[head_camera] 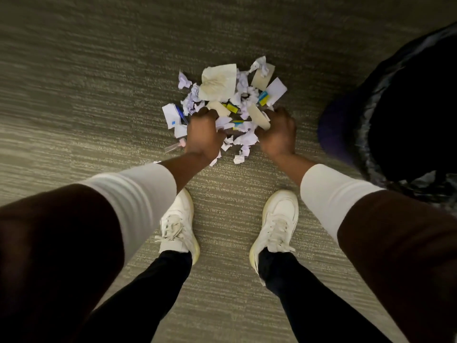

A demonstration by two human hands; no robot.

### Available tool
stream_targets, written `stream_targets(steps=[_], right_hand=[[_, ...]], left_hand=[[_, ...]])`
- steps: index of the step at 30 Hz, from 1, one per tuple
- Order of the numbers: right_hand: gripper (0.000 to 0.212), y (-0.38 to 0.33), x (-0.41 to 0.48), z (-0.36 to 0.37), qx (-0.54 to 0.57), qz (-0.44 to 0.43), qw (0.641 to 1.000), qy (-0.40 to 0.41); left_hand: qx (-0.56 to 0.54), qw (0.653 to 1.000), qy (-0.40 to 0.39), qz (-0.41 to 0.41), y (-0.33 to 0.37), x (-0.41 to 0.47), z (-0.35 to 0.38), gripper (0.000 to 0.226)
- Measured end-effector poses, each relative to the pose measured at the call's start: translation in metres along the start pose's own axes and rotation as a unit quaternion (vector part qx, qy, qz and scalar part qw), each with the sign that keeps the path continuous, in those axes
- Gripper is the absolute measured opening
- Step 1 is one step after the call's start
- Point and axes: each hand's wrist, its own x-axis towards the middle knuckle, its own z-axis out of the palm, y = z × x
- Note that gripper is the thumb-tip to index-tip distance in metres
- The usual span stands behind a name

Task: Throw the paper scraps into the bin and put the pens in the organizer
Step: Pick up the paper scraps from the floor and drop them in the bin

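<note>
A heap of paper scraps [220,85], white, cream and some blue-and-yellow, lies on the carpet in front of my feet. My left hand [201,134] presses into the heap's left side with its fingers curled around scraps. My right hand [277,131] digs into the right side, closed on a cream scrap and white bits. A blue pen [180,113] lies at the heap's left edge among white scraps. A clear pen with a pink end [174,146] rests on the carpet just left of my left wrist. The bin [405,112], lined with a dark bag, stands at the right.
Grey-beige striped carpet [86,95] covers the floor all around. My two white trainers [179,224] stand just behind the heap, about a hand's width apart. No organizer is in view.
</note>
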Motion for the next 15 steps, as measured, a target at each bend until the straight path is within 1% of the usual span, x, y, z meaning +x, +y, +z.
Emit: stream_targets(steps=[3,5,7,9,12,15], right_hand=[[0.039,-0.012,-0.025,-0.034,0.041,0.062,0.997,0.030],[0.032,-0.020,-0.042,-0.060,0.064,0.095,0.992,0.054],[0.027,-0.027,-0.058,-0.086,0.092,0.103,0.988,0.068],[0.023,-0.032,-0.074,-0.113,0.124,0.102,0.983,0.094],[0.021,-0.031,-0.099,-0.154,0.148,0.094,0.975,0.138],[0.028,-0.014,-0.116,-0.192,0.146,0.114,0.968,0.172]], left_hand=[[-0.037,0.999,0.025,-0.008,0.031,-0.020,-0.029,0.025],[-0.074,0.996,0.045,-0.033,0.055,-0.031,-0.046,0.025],[-0.120,0.987,0.065,-0.080,0.082,-0.042,-0.061,0.026],[-0.163,0.978,0.077,-0.107,0.112,-0.054,-0.073,0.026],[-0.205,0.970,0.091,-0.099,0.156,-0.075,-0.087,0.026],[-0.242,0.963,0.098,-0.070,0.198,-0.094,-0.094,0.024]])
